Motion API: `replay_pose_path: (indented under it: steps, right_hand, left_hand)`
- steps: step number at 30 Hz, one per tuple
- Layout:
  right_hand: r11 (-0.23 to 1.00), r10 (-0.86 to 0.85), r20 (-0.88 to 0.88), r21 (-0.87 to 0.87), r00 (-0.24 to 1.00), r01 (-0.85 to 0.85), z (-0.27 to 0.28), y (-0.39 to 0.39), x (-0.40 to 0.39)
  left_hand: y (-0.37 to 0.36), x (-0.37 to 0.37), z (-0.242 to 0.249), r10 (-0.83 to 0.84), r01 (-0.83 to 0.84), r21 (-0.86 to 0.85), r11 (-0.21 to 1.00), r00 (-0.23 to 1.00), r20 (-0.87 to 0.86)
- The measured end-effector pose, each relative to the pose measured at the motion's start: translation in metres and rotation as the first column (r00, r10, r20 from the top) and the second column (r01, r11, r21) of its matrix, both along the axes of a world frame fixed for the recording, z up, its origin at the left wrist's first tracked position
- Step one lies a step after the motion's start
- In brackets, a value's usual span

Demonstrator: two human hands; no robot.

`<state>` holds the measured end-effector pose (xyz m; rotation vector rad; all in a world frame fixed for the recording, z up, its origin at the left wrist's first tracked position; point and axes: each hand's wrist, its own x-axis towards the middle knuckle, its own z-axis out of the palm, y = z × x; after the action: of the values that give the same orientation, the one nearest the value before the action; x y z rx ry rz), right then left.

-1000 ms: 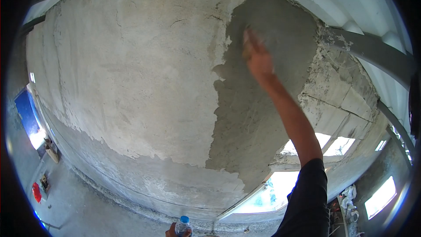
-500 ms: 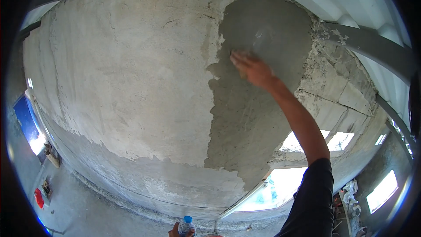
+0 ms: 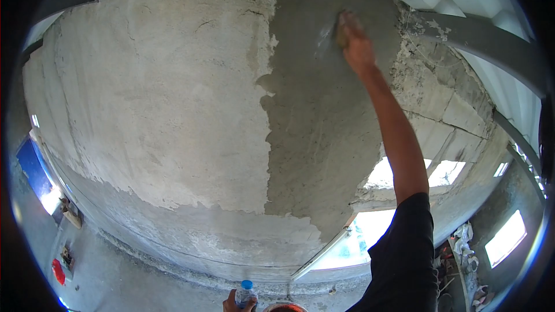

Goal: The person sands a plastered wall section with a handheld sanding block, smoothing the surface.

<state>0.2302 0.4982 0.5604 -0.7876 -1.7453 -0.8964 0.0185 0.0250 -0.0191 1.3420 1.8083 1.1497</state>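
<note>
My right hand (image 3: 356, 43) is raised high against the dark, wet-looking plaster patch (image 3: 324, 115) on the wall. Its fingers are curled and smeared by motion, pressed around something low and dull-coloured against the surface, whose kind I cannot make out. A pale glossy streak shows on the plaster just left of it. At the bottom edge my left hand (image 3: 231, 303) grips a clear plastic bottle (image 3: 246, 296) with a blue cap, held upright. Most of that hand lies outside the frame.
Dry, cracked wall (image 3: 173, 92) spreads left of the patch. A bucket-like rim (image 3: 284, 306) shows below, beside the bottle. Window openings (image 3: 358, 242) lie at lower right, with a metal beam (image 3: 480, 40) above. A red object (image 3: 58, 271) lies on the floor at far left.
My right hand has swept up and slightly right across the dark plaster. The view has shifted a little, and the rim beside the bottle shows more. The left hand keeps hold of the bottle.
</note>
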Motion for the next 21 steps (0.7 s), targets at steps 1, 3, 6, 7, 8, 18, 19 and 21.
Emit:
replay_pose_path:
  steps: [1,3,6,7,8,18,19,21]
  right_hand:
    - [0.985,-0.025,0.1,-0.169,0.995,0.041,-0.021,-0.008,-0.008]
    - [0.997,-0.018,0.354,-0.058,0.935,0.041,-0.081,-0.007,-0.017]
    - [0.984,0.04,0.607,0.116,0.794,-0.139,-0.15,-0.02,-0.021]
    - [0.983,0.041,0.606,0.118,0.795,-0.14,-0.147,-0.021,-0.021]
    - [0.982,0.065,0.519,0.119,0.852,-0.148,-0.143,-0.024,-0.021]
    - [0.983,-0.066,0.155,0.178,0.986,0.038,-0.044,-0.016,-0.036]
    - [0.976,-0.112,0.224,0.208,0.968,0.065,-0.06,-0.012,-0.039]
    - [0.987,-0.027,0.416,0.157,0.909,-0.043,-0.102,-0.016,-0.039]
  left_hand:
    - [0.0,-0.001,-0.021,-0.087,0.097,0.044,0.994,0.979,-0.184]
    - [-0.001,-0.001,-0.022,-0.096,0.104,0.033,0.994,0.976,-0.195]
    - [-0.002,0.013,0.062,-0.022,0.02,-0.105,0.994,1.0,-0.015]
    - [-0.002,0.016,0.091,0.09,-0.048,-0.246,0.968,0.983,0.161]
    - [-0.002,0.016,0.083,0.091,-0.05,-0.246,0.968,0.983,0.157]
    - [0.001,0.012,0.009,-0.065,0.05,-0.161,0.986,0.994,-0.088]
    - [0.0,0.01,-0.006,-0.122,0.093,-0.129,0.987,0.964,-0.238]
    - [-0.003,0.017,0.051,-0.05,0.038,-0.162,0.986,0.996,-0.074]
